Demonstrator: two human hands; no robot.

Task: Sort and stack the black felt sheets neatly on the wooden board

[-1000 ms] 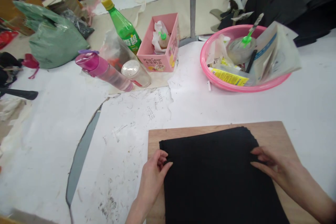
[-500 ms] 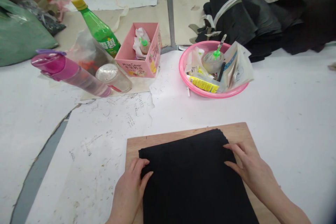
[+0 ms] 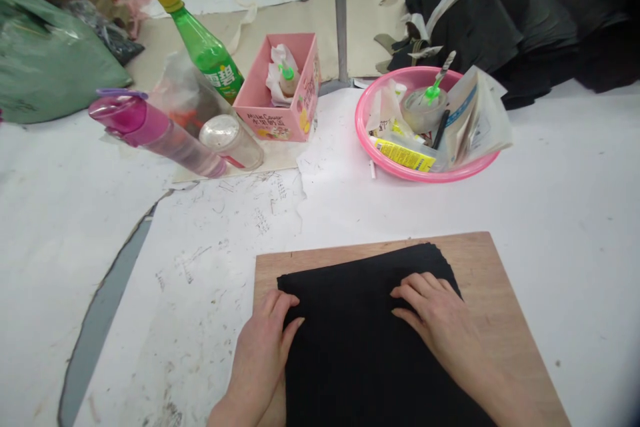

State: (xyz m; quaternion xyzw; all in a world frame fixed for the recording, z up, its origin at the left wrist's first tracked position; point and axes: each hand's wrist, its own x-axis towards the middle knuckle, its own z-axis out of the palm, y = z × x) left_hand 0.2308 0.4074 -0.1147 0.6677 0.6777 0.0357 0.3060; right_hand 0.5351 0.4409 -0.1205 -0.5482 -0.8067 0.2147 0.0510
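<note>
A black fabric piece [image 3: 360,347] lies flat on a wooden board [image 3: 505,320], its upper edge slanting up to the right. Its lower part runs out of view, and the upper right corner looks layered. My left hand [image 3: 265,340] rests at the fabric's left edge, thumb and fingertips apart on the cloth. On the upper right of the fabric lies my right hand [image 3: 435,313], its fingers bent and the thumb held away from them. Neither hand visibly grips the cloth.
Beyond the board stands a pink basin [image 3: 427,177] with a tape roll, a yellow-labelled tube and papers. Left of it are a pink box [image 3: 273,120], a green bottle [image 3: 205,47], a jar [image 3: 233,140] and a purple water bottle [image 3: 155,127]. Dark fabric bundles [image 3: 530,20] lie at back right.
My right hand has moved left, from the fabric's right edge onto its surface. My left hand stays at the left edge. The whole view has shifted slightly.
</note>
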